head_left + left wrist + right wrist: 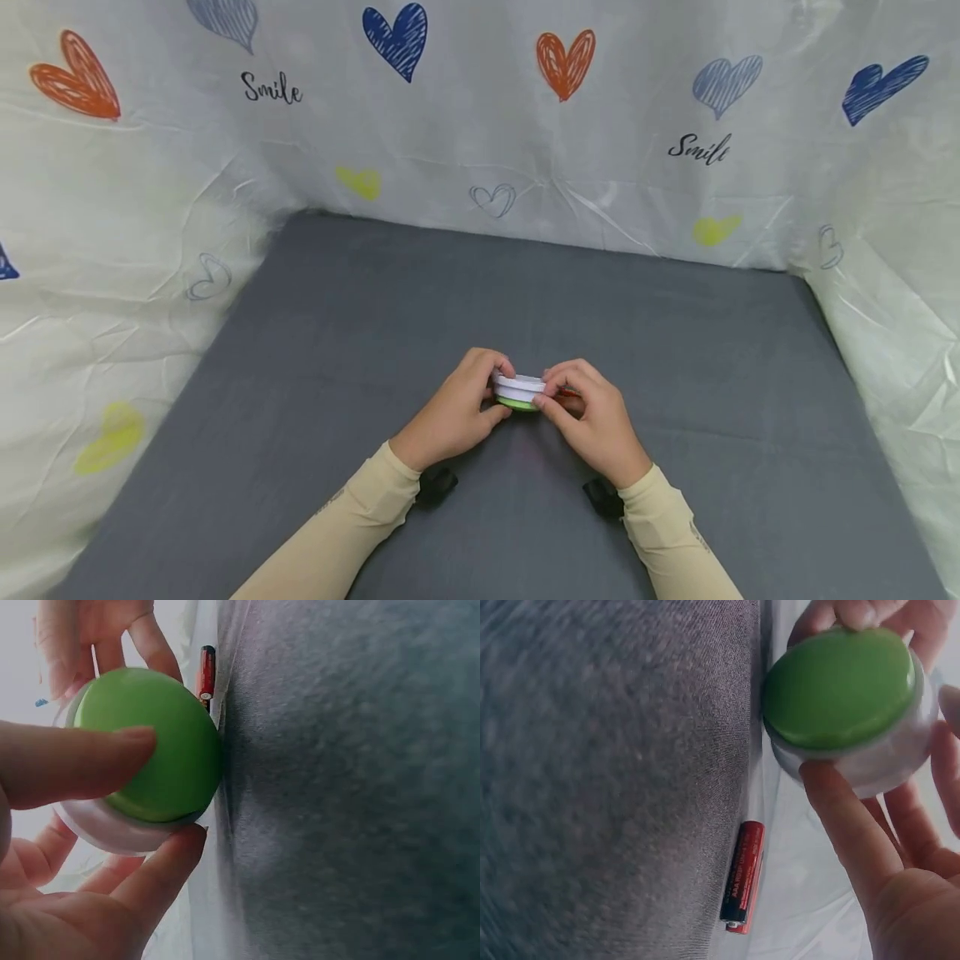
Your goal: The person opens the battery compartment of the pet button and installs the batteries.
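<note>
Between both hands is a round push button (pixel 519 388) with a white base and a glossy green dome (pixel 840 690). It is turned over, the green side facing down and the white base up. My left hand (pixel 459 408) grips its left side; in the left wrist view the thumb lies across the green dome (pixel 176 746) and fingers meet the white rim. On the opposite side my right hand (pixel 592 414) pinches the edge of the base, thumb near and fingers on top. The base's upper face is mostly hidden.
Red-and-black AAA batteries (pixel 742 874) lie together on the grey cloth (pixel 525 308), just beyond the right hand. A white sheet (pixel 465 125) printed with hearts and the word Smile hangs behind and along both sides of the table.
</note>
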The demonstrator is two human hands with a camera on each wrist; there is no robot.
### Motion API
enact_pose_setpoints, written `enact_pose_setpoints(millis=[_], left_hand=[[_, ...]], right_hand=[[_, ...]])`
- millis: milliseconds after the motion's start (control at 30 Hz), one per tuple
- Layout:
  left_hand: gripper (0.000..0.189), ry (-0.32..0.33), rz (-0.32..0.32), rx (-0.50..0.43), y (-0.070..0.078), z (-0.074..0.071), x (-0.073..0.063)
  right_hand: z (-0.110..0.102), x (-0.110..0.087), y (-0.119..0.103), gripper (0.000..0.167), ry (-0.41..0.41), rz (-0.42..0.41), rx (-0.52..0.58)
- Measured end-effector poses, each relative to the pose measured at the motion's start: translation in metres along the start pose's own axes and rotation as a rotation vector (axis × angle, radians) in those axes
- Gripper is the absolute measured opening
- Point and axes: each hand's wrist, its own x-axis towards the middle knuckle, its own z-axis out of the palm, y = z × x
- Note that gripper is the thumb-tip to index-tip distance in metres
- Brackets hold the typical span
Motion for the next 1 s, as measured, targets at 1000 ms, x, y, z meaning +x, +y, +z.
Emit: enact_pose_setpoints(millis=[1000], left_hand=[[0.061, -0.137, 0.048, 0.068, -0.010, 0.005, -0.005]], right_hand=[[0.002, -0.005, 0.000, 0.023, -0.069, -0.343, -0.393]])
